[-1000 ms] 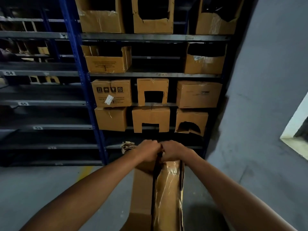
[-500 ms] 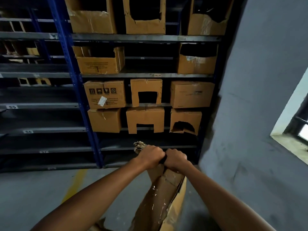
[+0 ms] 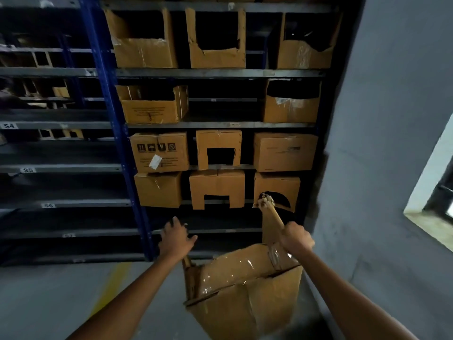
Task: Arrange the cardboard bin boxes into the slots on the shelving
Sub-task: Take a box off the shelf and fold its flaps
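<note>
A worn, taped cardboard bin box [image 3: 245, 288] hangs in front of me, low and tilted, before the dark lower shelf. My right hand [image 3: 295, 238] grips its torn upright flap [image 3: 270, 214] at the top right corner. My left hand [image 3: 175, 238] is off the box, fingers spread, hovering to the left near the blue upright [image 3: 117, 133]. Several cardboard bin boxes fill the shelving [image 3: 220, 125] above, some with cut-out fronts. The shelf level [image 3: 208, 231] just behind my hands holds no box that I can see.
A grey wall [image 3: 392, 143] closes in on the right, with a window opening [image 3: 434, 192] at the far right. Shelving with labels S4 to S6 runs off to the left. A yellow line [image 3: 110, 285] marks the concrete floor below.
My left hand let go of the box and moved left with fingers spread. The box swung open and rose to the right, held by my right hand alone. My view moved closer to the shelving.
</note>
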